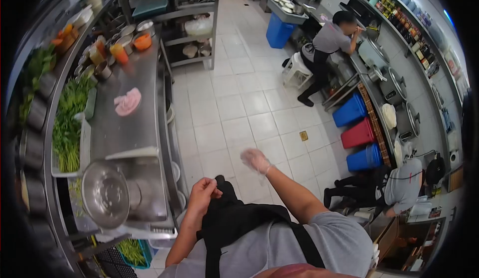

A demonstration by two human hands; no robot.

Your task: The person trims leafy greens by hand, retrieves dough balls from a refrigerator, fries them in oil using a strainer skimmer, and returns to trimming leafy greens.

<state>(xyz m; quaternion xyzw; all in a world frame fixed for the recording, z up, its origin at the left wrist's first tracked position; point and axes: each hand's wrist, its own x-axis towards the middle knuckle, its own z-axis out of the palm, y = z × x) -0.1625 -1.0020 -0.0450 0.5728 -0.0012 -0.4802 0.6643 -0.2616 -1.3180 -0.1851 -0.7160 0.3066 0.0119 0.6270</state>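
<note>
Clear glove (263,169) around right hand (256,160), loosely opened, bare left hand (204,193) apart from it, curled, any hold unclear

From where I stand, the worktop (127,134) is brushed steel, dully shining, and the wide bowl (105,193) by the sink is smooth polished metal, full of bright glints. A soft, matt, crumpled pink cloth (127,102) lies on the steel. The glove (263,168) on the person's right hand (253,158) is thin clear plastic, crinkled at the wrist. Their apron (239,223) is matt black cloth over a soft grey cloth shirt (254,250). Smooth pale tiles (239,109) give the floor a faint gloss. The red bin (358,133) and white stool (298,72) look like smooth plastic; the orange bowl (142,41) looks like glossy plastic.
</note>
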